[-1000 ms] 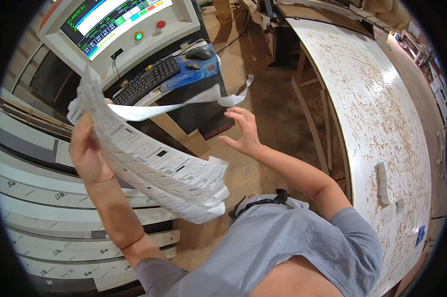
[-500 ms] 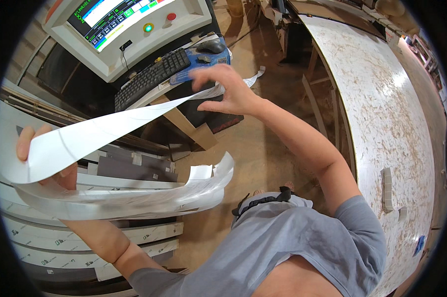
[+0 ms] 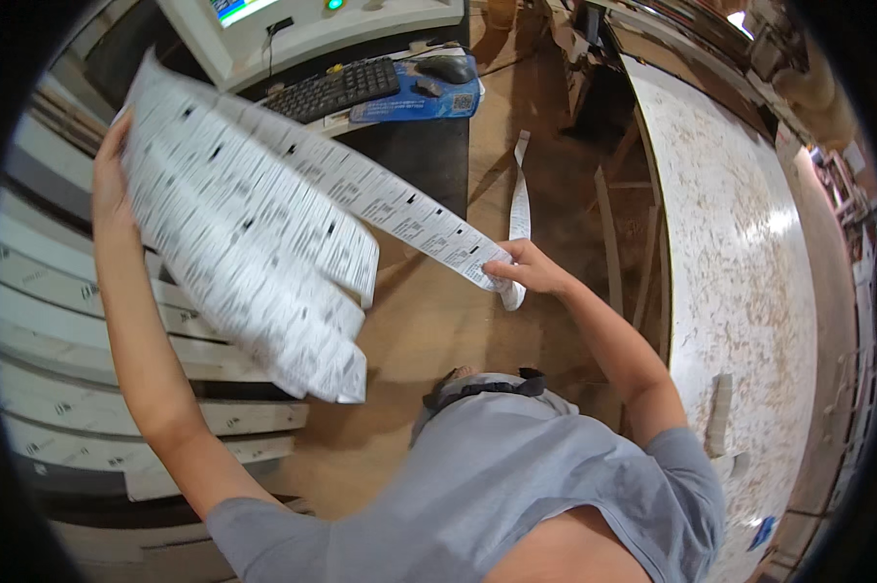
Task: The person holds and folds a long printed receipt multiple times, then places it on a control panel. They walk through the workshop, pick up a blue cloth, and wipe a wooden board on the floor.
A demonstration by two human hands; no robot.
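A long white strip of printed labels (image 3: 396, 202) hangs in wide folded loops, its printed side facing me. My left hand (image 3: 115, 185) is closed on the folded bundle at the far left; the paper hides part of its fingers. From that bundle one length runs across to my right hand (image 3: 533, 268), which pinches it between thumb and fingers. Beyond the pinch the strip curls, and its loose tail (image 3: 521, 189) extends up over the floor. Several layers of the bundle drape below my left hand, slightly blurred.
Ahead stands a control console (image 3: 380, 21) with a black keyboard (image 3: 336, 89), a mouse (image 3: 445, 68) and a blue mat (image 3: 429, 105). Stacked panels (image 3: 59, 384) fill the left side. To the right is a long, dusty white tabletop (image 3: 735, 253), bearing a small strip-like piece (image 3: 721, 413).
My right hand has moved down and right, drawing a length out and closing on it. My left hand has risen, and the strip has turned its printed side toward me.
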